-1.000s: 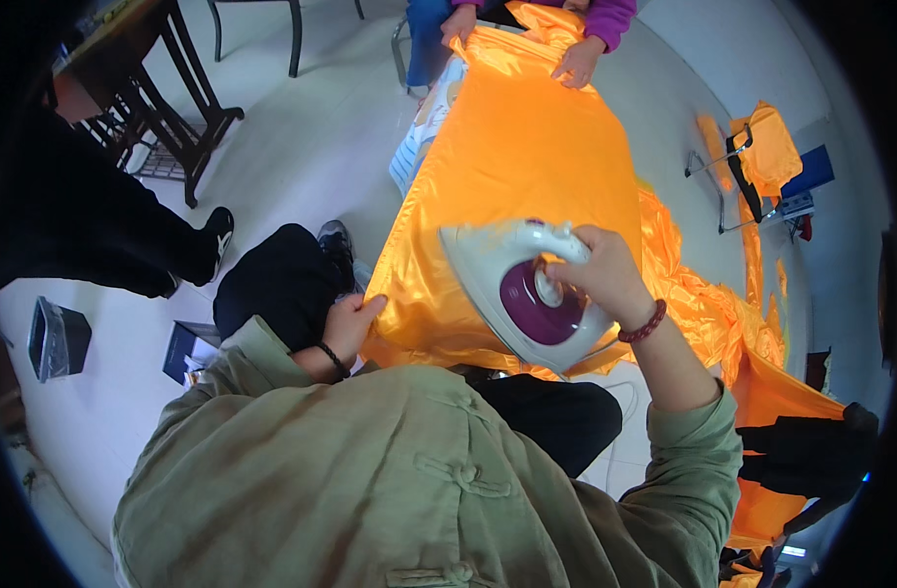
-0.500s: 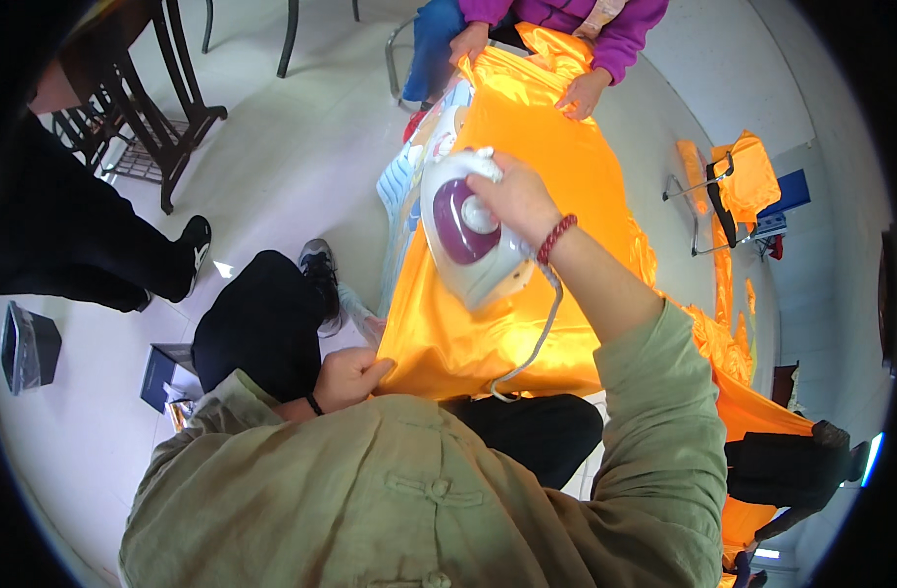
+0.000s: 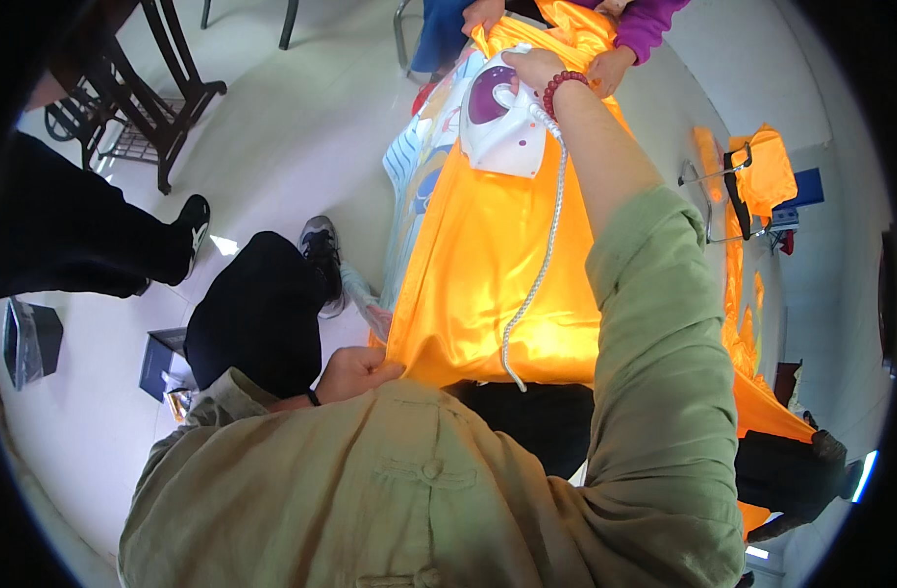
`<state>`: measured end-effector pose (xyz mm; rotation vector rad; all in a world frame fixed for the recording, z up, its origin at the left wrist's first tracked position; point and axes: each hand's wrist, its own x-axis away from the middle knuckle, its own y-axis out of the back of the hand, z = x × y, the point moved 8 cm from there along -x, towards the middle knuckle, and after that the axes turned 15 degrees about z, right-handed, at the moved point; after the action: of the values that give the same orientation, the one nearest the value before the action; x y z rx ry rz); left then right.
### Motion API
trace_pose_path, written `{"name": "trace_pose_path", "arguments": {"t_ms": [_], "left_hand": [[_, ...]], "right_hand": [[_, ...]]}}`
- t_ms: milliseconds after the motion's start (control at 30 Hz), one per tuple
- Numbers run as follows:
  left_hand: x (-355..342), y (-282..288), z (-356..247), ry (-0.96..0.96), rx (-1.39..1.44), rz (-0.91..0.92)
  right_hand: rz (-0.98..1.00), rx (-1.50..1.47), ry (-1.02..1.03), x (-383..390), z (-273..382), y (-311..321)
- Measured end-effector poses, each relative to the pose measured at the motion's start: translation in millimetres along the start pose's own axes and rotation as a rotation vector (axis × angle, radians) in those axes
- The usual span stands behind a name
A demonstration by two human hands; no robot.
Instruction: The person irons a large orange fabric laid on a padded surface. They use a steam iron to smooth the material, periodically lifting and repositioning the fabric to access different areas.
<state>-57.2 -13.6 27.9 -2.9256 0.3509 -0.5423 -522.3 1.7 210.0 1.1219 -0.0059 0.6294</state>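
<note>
Beside a co-worker's hands (image 3: pixel 610 72), right hand (image 3: pixel 535 71) grips iron (image 3: pixel 502 140), left hand (image 3: pixel 352 372) pinches orange cloth (image 3: pixel 478 265).

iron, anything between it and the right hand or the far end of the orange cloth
Nothing visible parts the iron from the right hand holding it. Toward the far end of the orange cloth, bunched folds and a co-worker's hands stand in the way.

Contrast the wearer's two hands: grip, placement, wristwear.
The left hand grips the orange cloth by its near left corner; the right hand grips the iron. The left hand is close to the body; the right hand is near the cloth's far end. The left hand wears a dark band at the wrist; the right hand, a red beaded bracelet. Both are ungloved, with green sleeves.
</note>
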Motion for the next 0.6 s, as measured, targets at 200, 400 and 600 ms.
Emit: {"name": "trace_pose_path", "arguments": {"t_ms": [200,400,600], "left_hand": [[7,18,20,0.048,-0.190,-0.130],[18,40,35,-0.031,-0.224,-0.262],[35,43,64,0.074,0.050,-0.164]], "right_hand": [[0.246,-0.334,0.133,91,21,-70],[0.432,-0.210,0.324,249,55,-143],[0.456,-0.236,0.263,350,54,-143]]}}
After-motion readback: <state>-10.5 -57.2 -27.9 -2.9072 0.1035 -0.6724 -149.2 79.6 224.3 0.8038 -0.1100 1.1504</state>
